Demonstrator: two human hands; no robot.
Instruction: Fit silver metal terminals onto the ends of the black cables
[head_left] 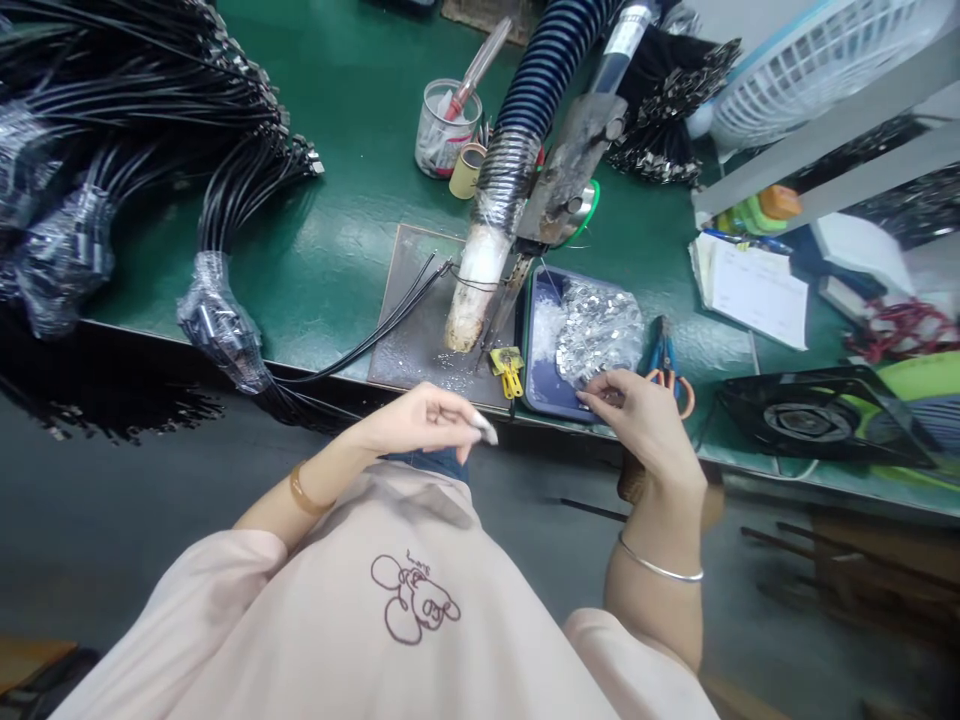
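Observation:
My right hand [637, 410] is at the front of a blue tray [541, 375], thumb and finger pinched together at the edge of a heap of small shiny metal parts [598, 325]. Whatever sits between those fingertips is too small to make out. Left of the tray, just off the table's front edge, my left hand [424, 420] is closed in a pinch, with a white cover on one fingertip. Its grip is hidden. Beyond it, several black cables [390, 322] reach across a dark board [401, 345] from a plastic-wrapped bundle [221, 320].
A ribbed hose [555, 65] with a white end hangs over the board, beside a metal soldering fixture [566, 175]. A yellow clip [508, 372], pliers [663, 360], a cup [448, 130], a notepad [757, 290] and a black fan [802, 415] stand around. Cable bundles [150, 95] fill the left.

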